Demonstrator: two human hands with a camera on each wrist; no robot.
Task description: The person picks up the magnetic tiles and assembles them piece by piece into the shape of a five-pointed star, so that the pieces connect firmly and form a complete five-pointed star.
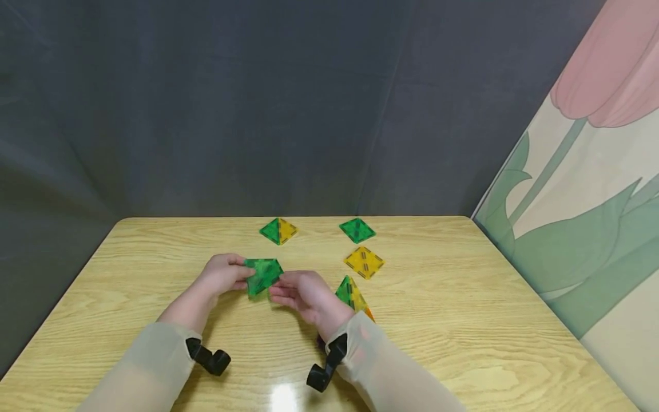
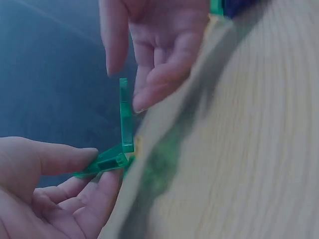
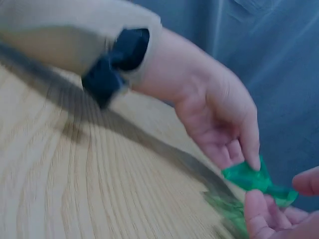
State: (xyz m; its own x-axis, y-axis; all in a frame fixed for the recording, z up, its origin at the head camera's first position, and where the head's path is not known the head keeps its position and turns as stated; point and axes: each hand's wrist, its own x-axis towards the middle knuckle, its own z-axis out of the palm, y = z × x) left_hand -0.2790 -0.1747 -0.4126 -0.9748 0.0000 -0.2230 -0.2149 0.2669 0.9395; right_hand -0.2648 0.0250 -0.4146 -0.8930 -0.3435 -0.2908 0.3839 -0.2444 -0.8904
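Two green translucent magnetic tiles (image 1: 264,274), joined along an edge and folded at an angle, are held just above the table. My left hand (image 1: 222,273) pinches one of them between thumb and fingers at its left side. In the left wrist view, the second green tile (image 2: 126,117) stands up from the first. My right hand (image 1: 308,294) is at the right side of the pair. Its thumb and fingers (image 2: 149,102) are spread either side of the raised tile's end, with a gap showing. Beside the right wrist stands a green, yellow and orange pyramid (image 1: 355,294), partly hidden by the forearm.
On the wooden table (image 1: 463,320) lie a green-and-yellow tile pair (image 1: 278,231), a green pair (image 1: 357,230) and a yellow pair (image 1: 364,262), all flat beyond the hands. A dark curtain (image 1: 288,114) hangs behind the table; a flower-patterned panel (image 1: 582,229) borders its right side.
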